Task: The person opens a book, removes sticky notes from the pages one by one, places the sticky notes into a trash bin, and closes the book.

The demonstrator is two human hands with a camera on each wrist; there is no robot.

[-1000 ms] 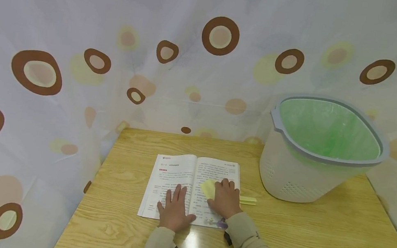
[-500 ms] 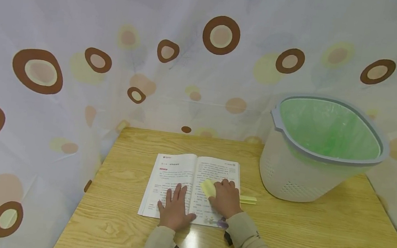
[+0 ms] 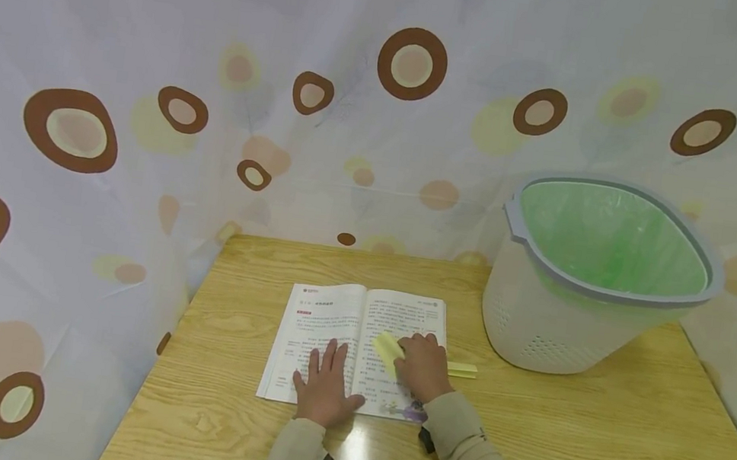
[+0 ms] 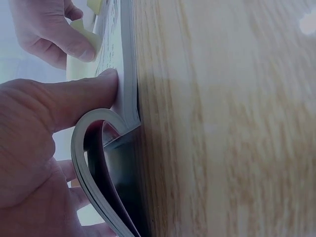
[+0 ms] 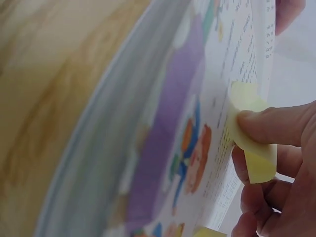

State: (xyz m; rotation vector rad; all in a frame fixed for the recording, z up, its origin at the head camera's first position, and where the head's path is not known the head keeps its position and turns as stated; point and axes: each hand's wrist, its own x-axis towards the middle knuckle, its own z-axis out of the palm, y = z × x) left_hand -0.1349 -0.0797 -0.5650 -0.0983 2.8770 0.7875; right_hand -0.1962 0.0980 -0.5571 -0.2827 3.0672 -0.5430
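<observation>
An open book with printed text lies on the wooden table. My left hand rests on its left page with the fingers spread, the thumb reaching over to the right page. On the right page my right hand pinches a yellow sticky note. In the right wrist view the thumb presses on the note, which bends with its lower end folded, and a finger sits behind it. Another yellow strip sticks out past the book's right edge. The left wrist view shows the left thumb on the page.
A white perforated basket with a grey rim and a green liner stands at the back right of the wooden table. Behind the table hangs a spotted curtain.
My right hand has shifted slightly to the right, and the yellow note under it looks more bent. The left hand has stayed in place on the page.
</observation>
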